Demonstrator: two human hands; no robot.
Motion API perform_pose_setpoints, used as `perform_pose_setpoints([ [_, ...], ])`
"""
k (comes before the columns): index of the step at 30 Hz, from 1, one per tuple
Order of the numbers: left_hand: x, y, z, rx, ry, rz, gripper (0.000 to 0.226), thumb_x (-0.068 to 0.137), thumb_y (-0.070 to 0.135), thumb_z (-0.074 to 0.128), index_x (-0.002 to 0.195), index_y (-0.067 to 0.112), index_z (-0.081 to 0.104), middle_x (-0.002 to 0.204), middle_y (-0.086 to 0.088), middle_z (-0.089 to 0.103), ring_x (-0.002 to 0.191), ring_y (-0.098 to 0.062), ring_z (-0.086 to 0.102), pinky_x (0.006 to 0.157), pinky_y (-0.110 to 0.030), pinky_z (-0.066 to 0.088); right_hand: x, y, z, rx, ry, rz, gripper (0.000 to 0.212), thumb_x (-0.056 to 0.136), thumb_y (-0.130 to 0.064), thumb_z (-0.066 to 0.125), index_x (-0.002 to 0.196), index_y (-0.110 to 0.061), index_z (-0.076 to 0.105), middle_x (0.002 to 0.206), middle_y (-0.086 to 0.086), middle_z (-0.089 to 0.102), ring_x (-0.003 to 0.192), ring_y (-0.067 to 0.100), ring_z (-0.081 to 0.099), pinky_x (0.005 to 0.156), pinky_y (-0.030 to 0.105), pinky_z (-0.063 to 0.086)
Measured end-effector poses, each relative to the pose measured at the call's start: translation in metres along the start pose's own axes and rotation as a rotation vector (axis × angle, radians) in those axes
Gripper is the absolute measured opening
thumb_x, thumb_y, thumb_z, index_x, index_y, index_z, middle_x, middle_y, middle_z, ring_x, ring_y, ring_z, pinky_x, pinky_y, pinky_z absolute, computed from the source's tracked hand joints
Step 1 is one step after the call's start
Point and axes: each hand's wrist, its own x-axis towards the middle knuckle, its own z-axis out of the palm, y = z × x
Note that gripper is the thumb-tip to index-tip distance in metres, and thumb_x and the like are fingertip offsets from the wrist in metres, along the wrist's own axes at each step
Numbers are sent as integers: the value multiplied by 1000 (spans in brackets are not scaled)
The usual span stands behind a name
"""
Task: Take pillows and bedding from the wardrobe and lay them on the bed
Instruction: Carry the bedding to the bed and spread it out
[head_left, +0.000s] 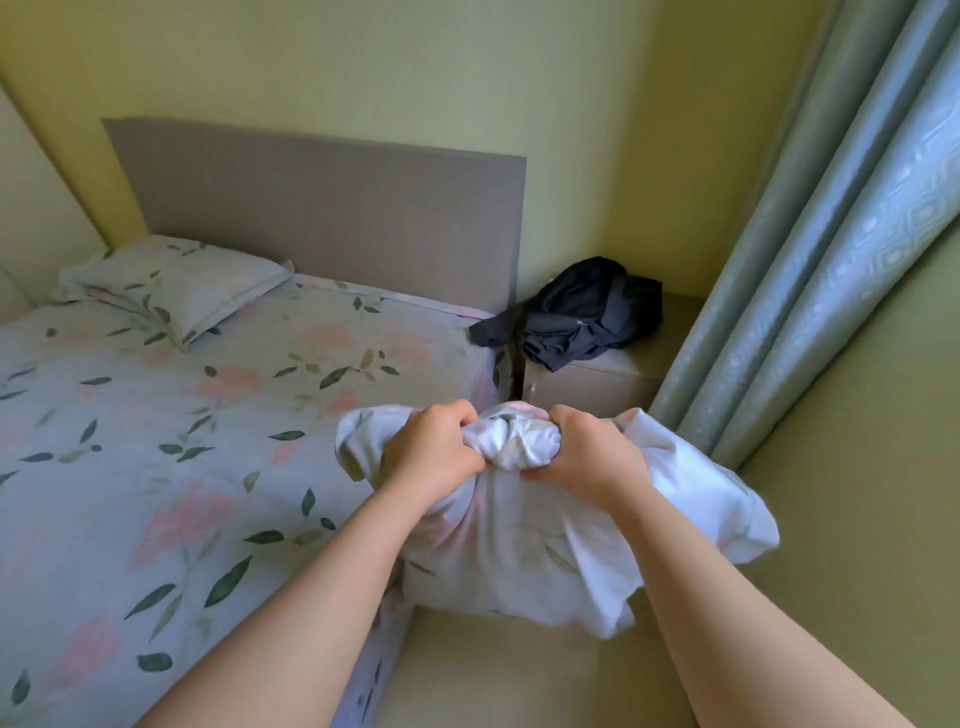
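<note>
— Inspector: Hands?
— Both are grasping. My left hand and right hand are clenching the bunched top of a floral pillow.
— Inspector: Pillow's position?
— It is hanging just beside the bed's side edge, off the mattress. A second pillow is lying at the far corner by the headboard.
</note>
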Motion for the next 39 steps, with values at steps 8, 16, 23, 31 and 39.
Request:
perform_pose_setpoints([
  [8, 121, 45, -47, -24, 228, 44, 33, 68, 20, 72, 59, 25, 40, 78, -1, 64, 79, -28, 56, 75, -42, 50, 128, -10, -74, 121, 194, -181, 46, 69, -39, 74, 63, -24, 31, 65, -8, 48, 77, 23, 52, 60, 30, 37],
  [16, 223, 79, -88, 24, 455, 42, 35, 69, 20, 71, 56, 25, 40, 66, 2, 57, 75, -29, 52, 63, -36, 45, 245, -29, -140, 116, 241, -387, 50, 70, -47, 73, 62, -25, 29, 72, -3, 51, 85, 32, 58, 64, 30, 37],
  [23, 273, 33, -103, 139, 595, -30, 38, 74, 15, 65, 56, 27, 35, 59, 9, 43, 70, -23, 45, 58, -30, 33, 322, -64, -119, 104, 194, -542, 42, 76, -49, 69, 85, -17, 45, 94, 9, 68, 98, 35, 61, 64, 29, 35],
  [31, 330, -97, -74, 305, 483, -22, 16, 67, 24, 64, 79, 15, 61, 84, -5, 66, 84, -31, 63, 67, -33, 35, 404, -88, -8, 17, -110, -368, 53, 81, -46, 65, 122, -16, 52, 119, 7, 65, 113, 28, 59, 85, 32, 47],
  [39, 376, -175, -83, 264, 674, -218, 79, 55, 51, 79, 124, 26, 50, 135, -7, 48, 124, -30, 43, 99, -42, 33, 467, -118, 23, -29, -99, -274, 48, 78, -43, 68, 114, -15, 53, 111, 3, 67, 103, 25, 62, 74, 27, 43],
])
